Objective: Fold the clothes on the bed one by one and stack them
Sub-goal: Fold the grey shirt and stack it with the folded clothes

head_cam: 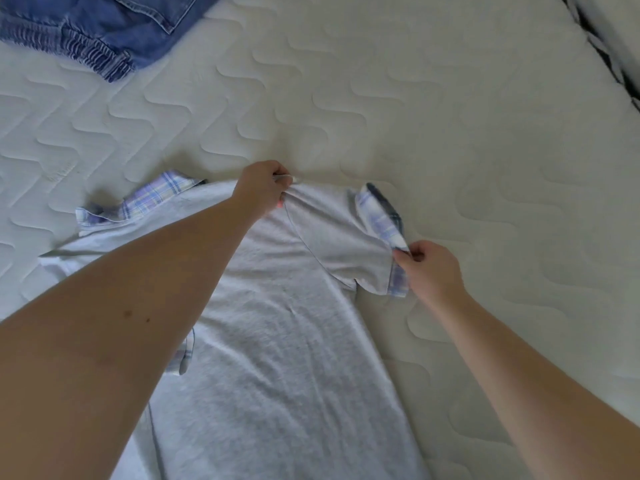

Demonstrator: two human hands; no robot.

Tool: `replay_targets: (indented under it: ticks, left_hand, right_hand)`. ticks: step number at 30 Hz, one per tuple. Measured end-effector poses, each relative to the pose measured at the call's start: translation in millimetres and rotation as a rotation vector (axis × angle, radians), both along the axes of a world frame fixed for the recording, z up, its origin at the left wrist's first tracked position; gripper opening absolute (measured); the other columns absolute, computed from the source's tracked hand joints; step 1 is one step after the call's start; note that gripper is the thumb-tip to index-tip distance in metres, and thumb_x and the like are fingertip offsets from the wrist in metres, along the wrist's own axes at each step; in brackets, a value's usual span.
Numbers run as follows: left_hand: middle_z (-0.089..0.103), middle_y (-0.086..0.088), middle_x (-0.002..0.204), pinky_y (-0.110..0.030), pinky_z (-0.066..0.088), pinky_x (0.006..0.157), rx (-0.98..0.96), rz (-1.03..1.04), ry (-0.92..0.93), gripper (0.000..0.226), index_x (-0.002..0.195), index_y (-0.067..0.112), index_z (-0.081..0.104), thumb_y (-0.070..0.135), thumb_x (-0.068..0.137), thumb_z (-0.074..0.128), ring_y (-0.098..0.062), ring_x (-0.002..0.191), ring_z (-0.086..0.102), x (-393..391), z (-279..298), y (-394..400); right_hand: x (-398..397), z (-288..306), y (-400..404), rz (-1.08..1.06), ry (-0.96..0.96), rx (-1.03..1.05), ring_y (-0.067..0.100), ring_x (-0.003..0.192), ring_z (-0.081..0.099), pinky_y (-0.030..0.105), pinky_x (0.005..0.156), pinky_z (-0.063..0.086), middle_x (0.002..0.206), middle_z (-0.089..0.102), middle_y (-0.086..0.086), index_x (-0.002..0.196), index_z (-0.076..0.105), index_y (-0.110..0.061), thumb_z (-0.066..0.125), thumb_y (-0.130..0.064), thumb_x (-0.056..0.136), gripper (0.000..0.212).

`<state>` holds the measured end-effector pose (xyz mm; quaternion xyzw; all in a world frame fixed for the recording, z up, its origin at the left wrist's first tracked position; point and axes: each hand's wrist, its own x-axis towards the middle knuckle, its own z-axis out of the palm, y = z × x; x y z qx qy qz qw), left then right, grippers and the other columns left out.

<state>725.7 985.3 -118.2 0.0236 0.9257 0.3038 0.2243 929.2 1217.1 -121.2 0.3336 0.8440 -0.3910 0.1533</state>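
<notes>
Shirt (277,341), pale grey with plaid-trimmed sleeves, lies flat on the mattress (450,116) toward its near edge, long axis running from the near edge away toward the far side, collar end farthest from the person.

Left hand (263,188): fingers curled, pinching the fabric at the collar or shoulder line, at the far end of the garment.

Right hand (429,268): fingers and thumb pinching the plaid cuff of the right sleeve (377,226), at the garment's right edge. The sleeve sticks out sideways from the body of the shirt, so it lies inboard and left of the right fingers.

Left sleeve (156,199): spread toward the left edge of the mattress, partly hidden under the left forearm, held by neither hand.

Assessment: first fold appears to be in hand. The right hand is the nearer to the sleeve and is placed to carry it across the long axis toward the middle (the left pinch would serve as anchor).

Denim garment (104,29) lies at the far left corner, well apart, apparently unfolded.
</notes>
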Motion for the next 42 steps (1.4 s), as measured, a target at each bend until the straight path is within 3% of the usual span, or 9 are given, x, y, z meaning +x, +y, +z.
replay_targets:
  ticks: [6,11,15,19,23,27,31,37,42]
  left_hand:
    - [0.06,0.002,0.067,-0.021,0.04,0.053,-0.014,-0.021,0.026,0.012,0.098,0.017,0.063,0.024,0.099,0.054,-0.01,0.058,0.056,0,-6,6]
    - [0.064,0.001,0.067,-0.031,0.05,0.068,0.052,-0.092,-0.068,0.015,0.104,0.017,0.064,0.028,0.099,0.055,-0.014,0.061,0.059,-3,-6,-4]
    - [0.069,0.003,0.07,-0.036,0.055,0.077,0.067,-0.081,-0.126,0.018,0.115,0.017,0.063,0.021,0.098,0.059,-0.009,0.064,0.065,-8,-5,-13]
    - [0.07,0.0,0.07,-0.03,0.054,0.072,0.073,-0.02,-0.054,0.013,0.103,0.01,0.066,0.018,0.097,0.057,-0.007,0.061,0.067,-9,-3,-9]
    - [0.066,0.0,0.072,-0.009,0.039,0.046,0.04,0.01,0.001,0.015,0.098,0.01,0.063,0.017,0.099,0.05,0.0,0.053,0.057,-3,-2,2]
    - [0.068,-0.002,0.085,-0.019,0.038,0.049,0.003,-0.039,-0.011,0.015,0.106,0.015,0.063,0.016,0.096,0.052,-0.007,0.062,0.055,1,1,2]
    - [0.058,-0.001,0.108,-0.02,0.039,0.056,0.017,-0.025,-0.088,0.036,0.119,0.019,0.062,0.003,0.086,0.06,-0.011,0.076,0.054,0,5,-4]
    - [0.051,0.0,0.101,-0.008,0.038,0.051,-0.003,0.011,0.143,0.022,0.091,0.019,0.065,0.001,0.091,0.053,-0.01,0.074,0.05,5,11,-9]
    - [0.059,0.006,0.082,-0.007,0.037,0.05,0.0,0.014,0.16,0.019,0.096,0.02,0.067,0.012,0.094,0.05,-0.005,0.061,0.051,11,18,-25]
  right_hand:
    - [4,-4,13,-0.231,0.039,0.041,0.021,0.085,0.061,0.016,0.057,0.036,0.083,0.063,-0.009,0.094,0.06,-0.022,0.06,-0.03,0.088,0.01]
    - [-65,-1,1,-0.107,0.182,-0.024,0.024,0.121,0.051,0.044,0.103,0.041,0.129,0.056,0.0,0.143,0.04,-0.02,0.068,-0.053,0.082,0.074]
    - [-94,-5,7,0.029,0.097,0.102,0.031,0.099,0.062,0.038,0.081,0.05,0.099,0.068,0.008,0.105,0.065,-0.013,0.066,-0.043,0.087,0.035]
    - [-104,1,27,-0.04,0.292,0.124,0.018,0.076,0.052,0.022,0.053,0.027,0.07,0.05,-0.011,0.084,0.055,-0.014,0.064,-0.03,0.091,0.02]
    - [-104,0,31,0.023,0.246,0.157,0.016,0.079,0.05,0.021,0.063,0.026,0.078,0.053,-0.007,0.093,0.058,-0.015,0.056,-0.036,0.097,0.022]
    - [-89,7,25,0.083,-0.015,0.078,0.02,0.056,0.049,0.029,0.056,0.033,0.054,0.047,-0.004,0.062,0.045,-0.02,0.062,-0.066,0.079,0.053]
    - [-65,7,12,0.263,-0.264,0.225,0.03,0.094,0.061,0.035,0.08,0.049,0.091,0.063,0.005,0.089,0.065,-0.02,0.071,-0.061,0.074,0.044]
    - [-43,33,-7,0.155,0.199,-0.016,0.009,0.058,0.053,0.022,0.05,0.038,0.069,0.056,-0.002,0.092,0.051,-0.01,0.058,-0.032,0.092,0.023]
    - [-16,72,-41,0.424,0.481,0.15,0.014,0.038,0.038,0.025,0.038,0.025,0.049,0.037,-0.005,0.089,0.032,-0.019,0.057,-0.025,0.096,0.027]
